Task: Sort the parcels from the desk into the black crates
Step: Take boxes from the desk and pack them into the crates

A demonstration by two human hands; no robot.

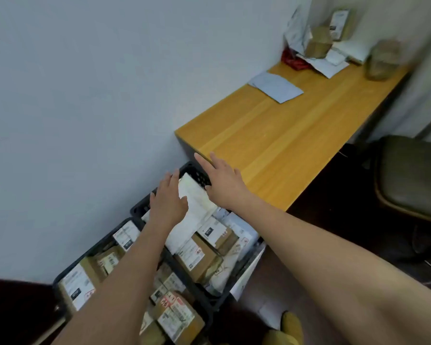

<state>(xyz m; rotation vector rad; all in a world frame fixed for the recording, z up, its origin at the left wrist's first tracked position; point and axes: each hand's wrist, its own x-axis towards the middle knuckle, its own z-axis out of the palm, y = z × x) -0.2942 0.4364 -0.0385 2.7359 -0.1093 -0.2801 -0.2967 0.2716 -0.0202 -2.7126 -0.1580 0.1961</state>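
Two black crates stand on the floor against the wall, the far crate (193,170) beside the desk's end and the near crate (102,241) in front of it. Both hold several cardboard boxes and mailers. A white soft parcel (197,197) lies on top of the far crate's load. My left hand (168,197) hovers over its left side with straight fingers. My right hand (223,181) is spread flat above its right side, fingers pointing at the desk's corner. Neither hand grips anything. On the wooden desk (271,145) lies a flat grey mailer (276,87).
At the desk's far end sits a pile of parcels (319,42): brown boxes, white mailers, a red bag and a taped round bundle (383,61). A dark padded chair (411,178) stands right of the desk. The floor is dark. A yellow slipper (291,324) shows at the bottom.
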